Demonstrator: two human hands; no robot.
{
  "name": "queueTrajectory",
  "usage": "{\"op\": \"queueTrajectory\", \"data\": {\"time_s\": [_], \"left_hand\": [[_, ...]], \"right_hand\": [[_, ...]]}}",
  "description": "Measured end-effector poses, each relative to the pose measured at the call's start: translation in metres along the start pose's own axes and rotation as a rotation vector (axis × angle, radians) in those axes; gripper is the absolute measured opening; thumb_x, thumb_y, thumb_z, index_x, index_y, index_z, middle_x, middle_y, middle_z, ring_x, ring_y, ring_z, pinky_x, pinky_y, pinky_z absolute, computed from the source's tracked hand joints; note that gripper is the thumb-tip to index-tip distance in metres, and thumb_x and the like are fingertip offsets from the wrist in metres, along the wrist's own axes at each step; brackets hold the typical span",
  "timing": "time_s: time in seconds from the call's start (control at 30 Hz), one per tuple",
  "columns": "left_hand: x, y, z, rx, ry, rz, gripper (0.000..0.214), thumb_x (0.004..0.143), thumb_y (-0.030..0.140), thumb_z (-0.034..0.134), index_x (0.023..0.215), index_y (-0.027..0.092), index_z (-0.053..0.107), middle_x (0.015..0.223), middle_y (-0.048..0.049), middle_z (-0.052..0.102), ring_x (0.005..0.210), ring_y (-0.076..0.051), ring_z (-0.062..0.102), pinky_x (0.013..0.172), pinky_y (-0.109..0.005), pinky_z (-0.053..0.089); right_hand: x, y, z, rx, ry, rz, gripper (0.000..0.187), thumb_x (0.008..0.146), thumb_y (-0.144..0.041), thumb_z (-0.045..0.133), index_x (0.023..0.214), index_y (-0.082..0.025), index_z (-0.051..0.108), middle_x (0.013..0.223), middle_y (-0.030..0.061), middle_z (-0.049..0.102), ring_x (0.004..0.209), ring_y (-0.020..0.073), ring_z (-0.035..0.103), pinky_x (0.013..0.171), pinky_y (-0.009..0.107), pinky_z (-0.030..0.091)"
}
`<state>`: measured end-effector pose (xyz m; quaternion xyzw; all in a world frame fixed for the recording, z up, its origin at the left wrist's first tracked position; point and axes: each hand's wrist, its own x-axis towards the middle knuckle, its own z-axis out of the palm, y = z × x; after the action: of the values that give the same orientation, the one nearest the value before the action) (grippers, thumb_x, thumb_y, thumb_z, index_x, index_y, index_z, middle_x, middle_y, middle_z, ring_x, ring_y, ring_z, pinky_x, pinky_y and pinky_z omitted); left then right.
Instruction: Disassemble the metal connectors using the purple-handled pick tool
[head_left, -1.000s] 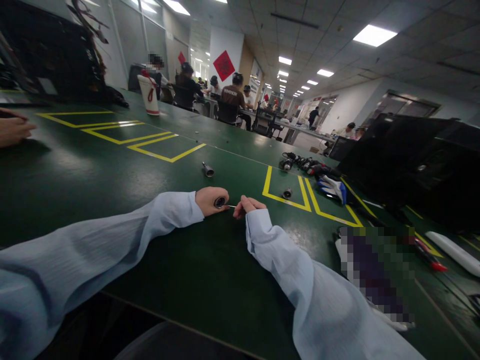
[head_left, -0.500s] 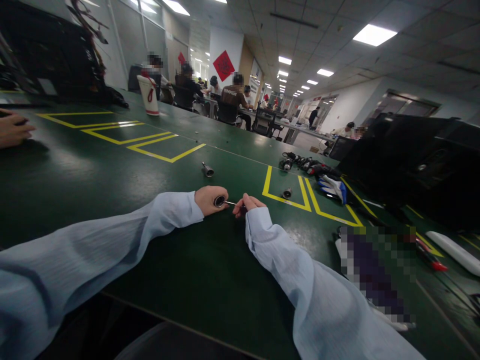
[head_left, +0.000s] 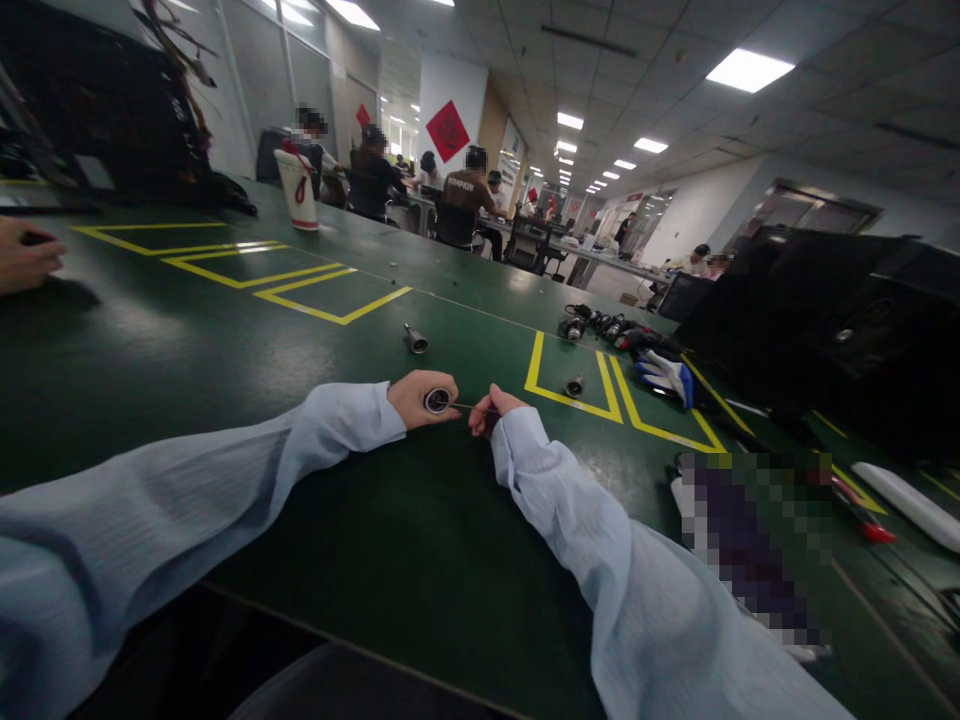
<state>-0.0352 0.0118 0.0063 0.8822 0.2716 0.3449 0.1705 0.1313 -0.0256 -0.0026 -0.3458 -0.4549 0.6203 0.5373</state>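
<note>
Your left hand (head_left: 414, 399) is closed around a small metal cylinder (head_left: 436, 401), low on the green surface (head_left: 420, 540). Over the last second you've turned its round end more toward you. Your right hand (head_left: 493, 409), pinched on a thin metal rod (head_left: 469, 406), has eased back slightly, so more rod shows between your hands, its tip at the cylinder's mouth. The red diamond sign (head_left: 448, 130) and the lettering on a brown shirt (head_left: 463, 190) are too small to read.

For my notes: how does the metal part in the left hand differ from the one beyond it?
The held part sits in the left hand; the loose part lies on the table. The right hand's thin rod points at the held part, not the loose part. Both look metallic.
</note>
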Motion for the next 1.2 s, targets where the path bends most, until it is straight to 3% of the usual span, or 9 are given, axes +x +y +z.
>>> {"op": "queueTrajectory", "data": {"time_s": [0.4,0.67,0.9,1.2], "left_hand": [[0.0,-0.005,0.0,0.104,0.009,-0.046,0.02,0.068,0.031,0.059,0.063,0.013,0.051,0.058,0.0025,0.049,0.052,-0.008,0.045,0.05,-0.018,0.035],[-0.001,-0.006,-0.002,0.209,-0.093,-0.038,0.019,0.069,0.032,0.059,0.067,0.014,0.054,0.06,0.0013,0.053,0.054,-0.009,0.048,0.052,-0.019,0.034],[0.0,-0.004,-0.003,0.205,-0.115,-0.005,0.02,0.07,0.032,0.058,0.066,0.014,0.052,0.061,0.002,0.05,0.054,-0.009,0.045,0.052,-0.019,0.034],[0.0,-0.004,-0.003,0.139,-0.073,-0.012,0.018,0.069,0.029,0.06,0.066,0.014,0.051,0.061,0.0024,0.05,0.055,-0.008,0.046,0.052,-0.019,0.035]], "right_hand": [[-0.007,-0.001,0.004,-0.065,0.129,-0.133,0.034,0.068,-0.047,0.058,0.052,-0.017,0.056,0.044,-0.0019,0.057,0.037,0.0081,0.047,0.041,0.022,0.036],[-0.018,0.0,0.018,-0.328,0.215,-0.327,0.035,0.074,-0.043,0.052,0.051,-0.017,0.057,0.045,-0.0019,0.054,0.042,0.008,0.043,0.044,0.022,0.033],[-0.006,-0.002,0.007,-0.159,0.117,-0.065,0.035,0.069,-0.046,0.054,0.048,-0.017,0.055,0.04,-0.0019,0.055,0.036,0.0086,0.046,0.042,0.023,0.037],[-0.007,-0.003,0.006,-0.109,0.109,-0.097,0.032,0.069,-0.043,0.058,0.052,-0.016,0.058,0.042,-0.0024,0.058,0.035,0.0074,0.048,0.041,0.021,0.037]]}}
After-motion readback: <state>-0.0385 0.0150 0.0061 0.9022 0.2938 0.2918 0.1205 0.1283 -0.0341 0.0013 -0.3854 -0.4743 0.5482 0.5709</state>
